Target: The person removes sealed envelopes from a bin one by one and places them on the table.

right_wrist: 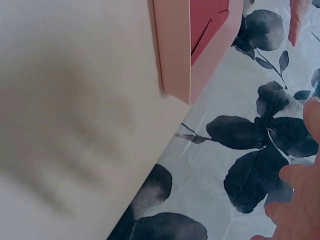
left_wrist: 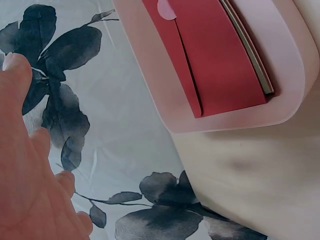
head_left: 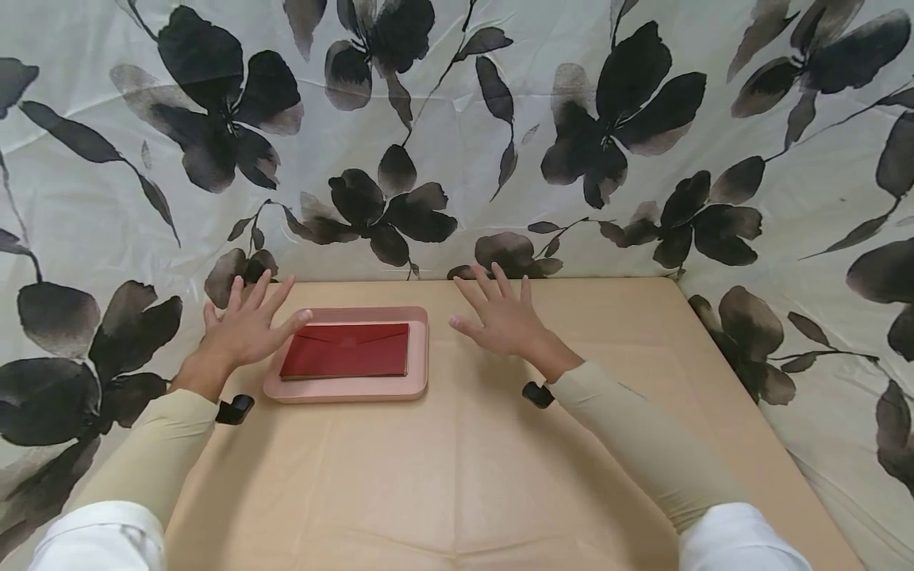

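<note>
Left of centre in the head view: red envelope [head_left: 346, 353] lying in pink tray [head_left: 343, 392] on tan tabletop [head_left: 428, 476]. My left hand [head_left: 245, 331], fingers spread, nothing held, thumb overlapping the tray's upper-left corner; my right hand [head_left: 508, 321], likewise spread and empty, right of tray. Dark-flowered cloth [head_left: 493, 230] across upper frame.

Table [head_left: 428, 476]: under the tray [head_left: 346, 389]
Envelope [head_left: 346, 353]: in the tray
Left hand [head_left: 243, 333]: at the tray's left side
Right hand [head_left: 505, 323]: right of the tray, apart
Cloth [head_left: 464, 198]: behind the tray
</note>
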The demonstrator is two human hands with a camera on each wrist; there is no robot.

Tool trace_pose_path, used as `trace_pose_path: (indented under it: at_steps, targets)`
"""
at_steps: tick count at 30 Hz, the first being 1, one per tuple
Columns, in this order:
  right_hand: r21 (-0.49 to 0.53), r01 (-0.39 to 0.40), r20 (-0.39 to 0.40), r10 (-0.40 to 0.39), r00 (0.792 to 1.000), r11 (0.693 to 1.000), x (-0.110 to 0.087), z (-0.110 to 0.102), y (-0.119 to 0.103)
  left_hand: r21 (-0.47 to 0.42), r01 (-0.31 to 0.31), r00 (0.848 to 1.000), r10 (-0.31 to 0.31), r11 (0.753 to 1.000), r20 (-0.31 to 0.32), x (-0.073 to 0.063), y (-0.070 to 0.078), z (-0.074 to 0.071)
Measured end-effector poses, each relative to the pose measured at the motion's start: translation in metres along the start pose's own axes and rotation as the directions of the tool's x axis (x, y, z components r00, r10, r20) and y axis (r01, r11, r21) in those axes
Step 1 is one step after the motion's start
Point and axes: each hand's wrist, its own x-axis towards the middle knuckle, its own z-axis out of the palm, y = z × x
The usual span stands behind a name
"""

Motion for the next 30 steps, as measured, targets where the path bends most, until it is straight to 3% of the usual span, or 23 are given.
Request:
trace_pose_path:
  at_steps: [18,30]
  targets:
    - [-0.002,0.019,0.038,-0.019,0.999,1.0,0.01,0.008,-0.02,0.008,0.002,1.0,-0.002,1.0,0.021,-0.002,-0.006,0.012]
    - [-0.015,0.03,0.038,-0.029,0.999,0.999,0.018,0.011,-0.025,0.009,-0.008,1.0,0.008,1.0,-0.029,0.002,-0.004,0.013]
